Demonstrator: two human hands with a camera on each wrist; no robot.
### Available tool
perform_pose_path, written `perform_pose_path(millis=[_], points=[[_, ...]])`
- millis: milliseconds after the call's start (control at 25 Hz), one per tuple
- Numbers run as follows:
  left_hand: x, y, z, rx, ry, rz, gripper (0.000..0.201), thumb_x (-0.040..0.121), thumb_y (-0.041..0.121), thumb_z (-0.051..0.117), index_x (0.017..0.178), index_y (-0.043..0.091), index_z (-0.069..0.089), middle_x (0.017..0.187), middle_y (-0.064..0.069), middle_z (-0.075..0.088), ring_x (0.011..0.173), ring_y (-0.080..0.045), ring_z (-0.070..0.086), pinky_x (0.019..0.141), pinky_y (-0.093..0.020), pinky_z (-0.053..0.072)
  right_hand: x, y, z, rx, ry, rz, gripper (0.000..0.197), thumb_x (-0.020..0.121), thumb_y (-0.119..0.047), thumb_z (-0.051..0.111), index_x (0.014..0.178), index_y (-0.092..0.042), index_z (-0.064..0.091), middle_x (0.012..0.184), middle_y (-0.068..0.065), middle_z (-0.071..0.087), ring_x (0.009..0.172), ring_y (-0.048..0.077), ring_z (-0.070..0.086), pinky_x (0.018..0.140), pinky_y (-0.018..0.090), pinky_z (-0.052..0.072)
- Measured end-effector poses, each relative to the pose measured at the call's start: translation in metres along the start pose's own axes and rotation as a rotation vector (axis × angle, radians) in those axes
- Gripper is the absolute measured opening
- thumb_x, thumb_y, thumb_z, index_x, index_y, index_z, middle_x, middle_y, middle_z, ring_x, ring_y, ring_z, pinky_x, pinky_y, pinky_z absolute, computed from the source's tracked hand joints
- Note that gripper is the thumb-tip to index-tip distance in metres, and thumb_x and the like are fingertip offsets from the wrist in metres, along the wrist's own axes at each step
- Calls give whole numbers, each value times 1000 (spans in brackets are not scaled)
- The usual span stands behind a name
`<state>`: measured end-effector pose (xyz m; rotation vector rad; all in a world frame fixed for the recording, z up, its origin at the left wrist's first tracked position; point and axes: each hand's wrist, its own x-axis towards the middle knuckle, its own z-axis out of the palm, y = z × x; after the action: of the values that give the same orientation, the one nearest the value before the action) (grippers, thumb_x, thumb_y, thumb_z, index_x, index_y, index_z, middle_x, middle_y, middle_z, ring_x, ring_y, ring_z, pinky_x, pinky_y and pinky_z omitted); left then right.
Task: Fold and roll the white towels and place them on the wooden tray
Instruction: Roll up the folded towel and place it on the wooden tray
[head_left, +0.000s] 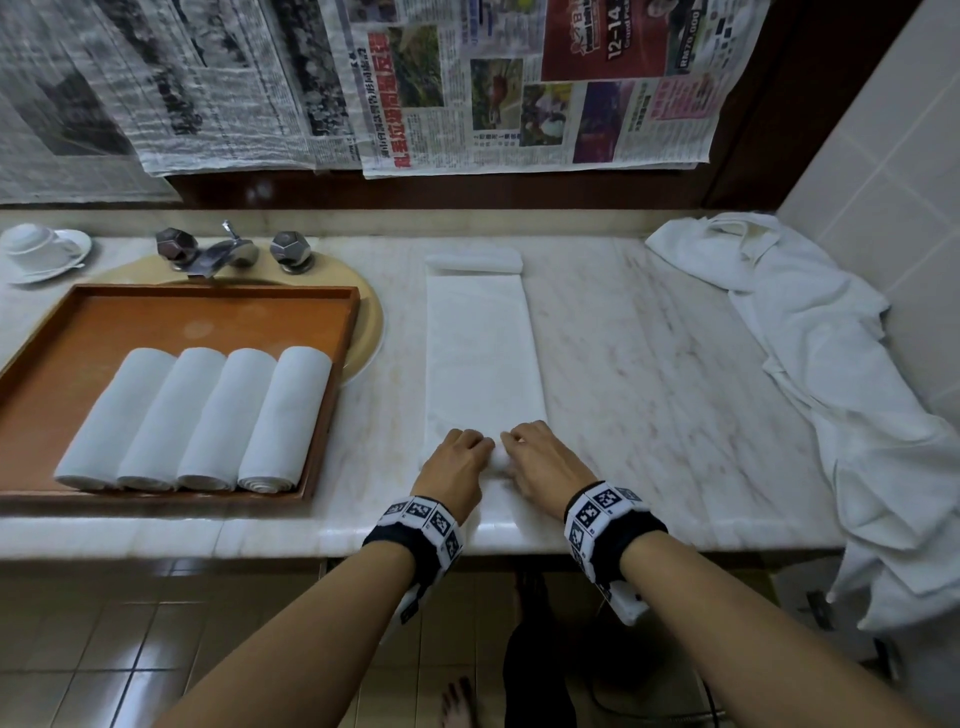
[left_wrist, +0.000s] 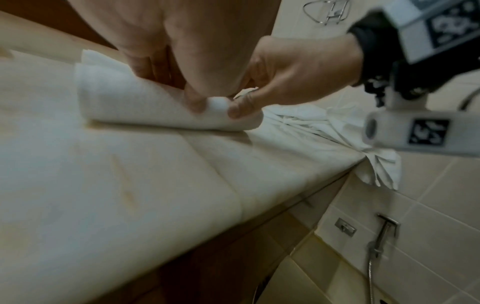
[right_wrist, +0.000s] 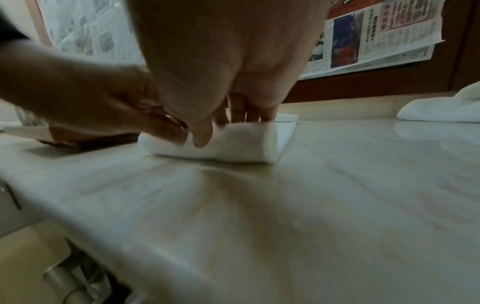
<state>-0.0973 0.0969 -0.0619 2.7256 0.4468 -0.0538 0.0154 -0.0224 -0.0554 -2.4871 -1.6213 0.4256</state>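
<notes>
A long folded white towel (head_left: 480, 353) lies on the marble counter (head_left: 649, 364), running away from me. Its near end is curled into a small roll (left_wrist: 145, 107) (right_wrist: 241, 142). My left hand (head_left: 457, 462) and right hand (head_left: 540, 462) sit side by side on that roll, fingers curled over it and thumbs tucked under its near side. The wooden tray (head_left: 208, 312) stands to the left over the sink and holds several rolled white towels (head_left: 197, 421) in a row.
A small folded white cloth (head_left: 475, 260) lies just beyond the towel's far end. A heap of white linen (head_left: 810, 338) covers the counter's right end and hangs over its edge. Tap (head_left: 228, 252), cup and saucer (head_left: 41, 249) stand at back left. Newspaper (head_left: 467, 78) covers the wall.
</notes>
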Motion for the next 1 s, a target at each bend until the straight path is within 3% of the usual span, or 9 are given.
perform_pose_path(millis=[80, 200, 320, 440, 600, 680, 800, 880, 1000], points=[[10, -2, -6, 9, -57, -11, 44, 85, -7, 44, 126, 7, 56, 127, -9, 53, 118, -25, 44, 96, -31, 40, -6, -3, 3, -16, 31, 34, 45, 93, -4, 53, 137, -5, 44, 131, 11, 45, 121, 27, 40, 91, 31, 42], [21, 0, -16, 33, -108, 8, 39, 85, -6, 44, 118, 6, 60, 122, -10, 54, 112, -26, 46, 94, -28, 39, -3, 0, 2, -3, 34, 42, 47, 87, 7, 49, 132, -5, 48, 128, 11, 47, 120, 27, 41, 88, 33, 43], [15, 0, -15, -15, 38, 20, 32, 88, -1, 50, 117, 6, 63, 118, -9, 58, 108, -26, 51, 91, -35, 46, 7, 5, -10, 57, -66, 63, 38, 90, 4, 44, 125, -5, 53, 122, 11, 50, 118, 26, 41, 92, 32, 39], [2, -2, -6, -63, 119, 82, 21, 90, 3, 55, 105, 6, 69, 108, -9, 61, 101, -27, 53, 78, -42, 52, 9, 11, -15, 54, -135, 49, 29, 94, -2, 44, 119, -5, 57, 117, 11, 52, 114, 26, 43, 88, 26, 33], [7, -7, 0, -77, 91, 35, 27, 90, -3, 53, 107, 7, 70, 110, -8, 61, 104, -27, 53, 79, -39, 50, -3, -1, -3, -16, 142, 27, 34, 88, -1, 53, 121, -6, 56, 117, 10, 54, 109, 27, 48, 90, 34, 45], [19, -6, -8, -99, 38, 12, 32, 91, -3, 49, 114, 9, 70, 114, -8, 60, 106, -26, 51, 85, -30, 44, -7, -5, 5, -48, 256, -40, 33, 77, -1, 65, 110, -5, 63, 105, 10, 59, 95, 28, 55, 79, 37, 53], [29, -3, -14, -80, -16, 14, 37, 90, -3, 46, 116, 10, 69, 115, -8, 58, 107, -25, 50, 85, -26, 38, -10, -6, 14, -60, 312, -75, 46, 60, 2, 76, 104, -4, 67, 95, 8, 64, 84, 25, 61, 70, 31, 56], [23, -1, -11, -83, 59, 30, 31, 92, 0, 48, 113, 8, 69, 114, -9, 59, 106, -25, 51, 87, -26, 40, -7, -7, 9, 15, 260, -44, 46, 63, 7, 72, 108, -2, 66, 101, 12, 65, 92, 29, 62, 75, 32, 54], [5, -5, -2, -142, 194, 111, 26, 86, 9, 62, 111, 4, 68, 112, -11, 61, 105, -28, 54, 89, -33, 48, 2, 1, -2, 91, 115, -12, 41, 84, 7, 54, 123, -4, 59, 120, 11, 58, 112, 28, 50, 96, 35, 43]])
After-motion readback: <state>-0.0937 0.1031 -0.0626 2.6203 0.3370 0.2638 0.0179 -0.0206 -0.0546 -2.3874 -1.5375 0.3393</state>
